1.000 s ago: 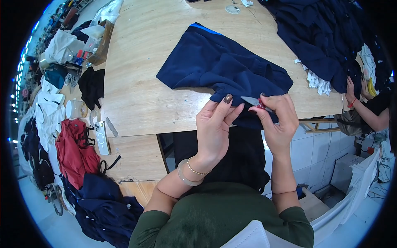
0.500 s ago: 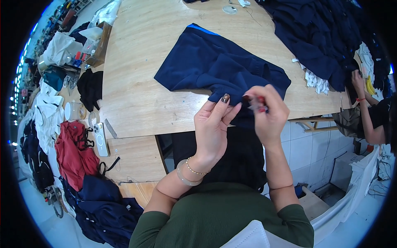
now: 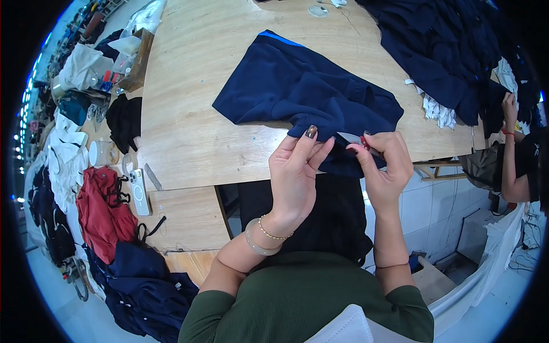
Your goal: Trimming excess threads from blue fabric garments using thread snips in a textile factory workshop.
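Note:
A navy blue garment (image 3: 320,94) with a bright blue strip along one edge lies on the light wood table, partly hanging over its near edge. My left hand (image 3: 294,166) pinches a fold of the cloth between thumb and fingers at that near side. My right hand (image 3: 389,166) is closed on small thread snips (image 3: 350,138). Their pointed blades aim left, at the cloth just beside my left fingertips. Whether the tips touch the cloth or a thread I cannot make out. My fingers partly cover the handles.
A heap of navy garments (image 3: 440,51) covers the far right, where a co-worker's hand (image 3: 509,106) reaches in. White cloth pieces (image 3: 439,111) lie beside it. At left are a phone (image 3: 139,191), a red garment (image 3: 103,211), a clear jar (image 3: 102,153) and a wooden box (image 3: 137,60).
My right hand has turned and shifted slightly right and down; the snips, blurred before, now show their blades at the cloth. My left hand stays in place. The co-worker's arm moved slightly.

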### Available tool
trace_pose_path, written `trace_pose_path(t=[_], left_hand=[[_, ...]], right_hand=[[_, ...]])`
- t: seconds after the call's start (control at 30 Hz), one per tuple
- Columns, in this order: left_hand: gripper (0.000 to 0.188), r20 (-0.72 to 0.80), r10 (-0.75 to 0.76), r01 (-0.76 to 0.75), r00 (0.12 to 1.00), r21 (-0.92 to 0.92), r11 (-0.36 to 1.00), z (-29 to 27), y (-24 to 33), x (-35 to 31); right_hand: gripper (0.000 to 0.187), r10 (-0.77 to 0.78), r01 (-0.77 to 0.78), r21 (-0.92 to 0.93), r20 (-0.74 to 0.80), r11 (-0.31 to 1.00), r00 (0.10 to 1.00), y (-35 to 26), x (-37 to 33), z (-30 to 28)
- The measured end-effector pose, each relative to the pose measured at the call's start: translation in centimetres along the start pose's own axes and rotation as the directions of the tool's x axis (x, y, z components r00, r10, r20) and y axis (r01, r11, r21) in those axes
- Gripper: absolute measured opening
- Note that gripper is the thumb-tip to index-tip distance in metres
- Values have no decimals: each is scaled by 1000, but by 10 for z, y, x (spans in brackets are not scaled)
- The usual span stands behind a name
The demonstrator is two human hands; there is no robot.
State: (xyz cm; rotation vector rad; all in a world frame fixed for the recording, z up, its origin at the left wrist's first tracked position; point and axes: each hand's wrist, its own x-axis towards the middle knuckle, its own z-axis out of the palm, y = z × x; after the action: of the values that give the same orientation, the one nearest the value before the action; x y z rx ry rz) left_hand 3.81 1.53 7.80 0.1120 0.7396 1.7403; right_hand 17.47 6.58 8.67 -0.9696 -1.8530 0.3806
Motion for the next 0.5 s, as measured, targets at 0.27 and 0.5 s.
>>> trace_pose_path(t=[0.27, 0.5], left_hand=[[14, 7, -6, 6, 1000, -11, 1000, -1, -2, 0], [14, -15, -9, 9, 1000, -12, 1000, 0, -1, -1]], right_hand=[[26, -168, 165, -93, -30, 982, 985, -2, 5, 9], [24, -108, 104, -58, -67, 993, 992, 4, 2, 4]])
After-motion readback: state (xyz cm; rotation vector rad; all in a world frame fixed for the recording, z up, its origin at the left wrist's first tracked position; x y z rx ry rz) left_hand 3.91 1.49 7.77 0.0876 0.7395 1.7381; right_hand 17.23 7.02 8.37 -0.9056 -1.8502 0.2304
